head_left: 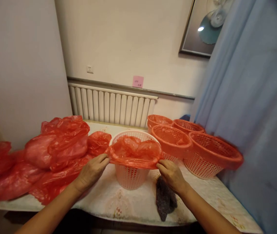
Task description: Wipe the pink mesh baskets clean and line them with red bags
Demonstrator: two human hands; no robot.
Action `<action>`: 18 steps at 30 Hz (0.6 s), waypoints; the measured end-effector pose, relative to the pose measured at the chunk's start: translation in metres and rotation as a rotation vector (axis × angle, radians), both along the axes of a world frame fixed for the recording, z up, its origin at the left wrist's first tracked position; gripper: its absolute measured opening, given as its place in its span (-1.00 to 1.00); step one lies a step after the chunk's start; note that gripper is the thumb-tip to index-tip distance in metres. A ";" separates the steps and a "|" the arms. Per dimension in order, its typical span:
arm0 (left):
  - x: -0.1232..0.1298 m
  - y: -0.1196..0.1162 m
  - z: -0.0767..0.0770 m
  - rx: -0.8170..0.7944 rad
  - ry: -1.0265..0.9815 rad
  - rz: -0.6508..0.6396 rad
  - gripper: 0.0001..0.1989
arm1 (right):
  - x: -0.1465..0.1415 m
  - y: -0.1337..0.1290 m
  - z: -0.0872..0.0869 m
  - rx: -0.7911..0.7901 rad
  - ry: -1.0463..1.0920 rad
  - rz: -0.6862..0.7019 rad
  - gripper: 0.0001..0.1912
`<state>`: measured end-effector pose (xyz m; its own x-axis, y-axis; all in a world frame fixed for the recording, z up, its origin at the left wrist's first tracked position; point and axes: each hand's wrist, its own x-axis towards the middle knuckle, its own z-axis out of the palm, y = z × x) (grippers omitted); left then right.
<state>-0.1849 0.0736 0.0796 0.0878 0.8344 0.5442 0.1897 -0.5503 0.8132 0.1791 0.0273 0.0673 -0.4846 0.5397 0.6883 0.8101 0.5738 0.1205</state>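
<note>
- At table [133, 204] centre: white basket [131, 177], upright, red bag [134, 152] draped over its rim.
- Left hand [92, 172] pinching bag hem at left rim; right hand [171, 174] pinching hem at right rim.
- Judged best: pull both sides down evenly, keep hem taut, avoid tearing thin film.
- Left: heap of red bags [55, 143]. Right: lined baskets [192, 146]. Dark cloth [165, 200] just under right wrist.

Warm, fairly dim indoor light around me, glare spot on the framed picture [207, 26], soft blur on the right basket [211, 156], perhaps motion, edges bowed, corners darkened.
</note>
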 end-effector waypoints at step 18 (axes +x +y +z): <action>-0.012 -0.008 -0.021 0.189 0.398 0.025 -0.80 | 0.022 0.000 -0.009 -0.139 0.049 0.111 -0.73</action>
<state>-0.1972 0.0659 0.0590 0.3030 0.7279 0.6151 0.4829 -0.6737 0.5593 0.2008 0.0277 0.0580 -0.5141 0.5762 0.6353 0.7436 0.6686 -0.0046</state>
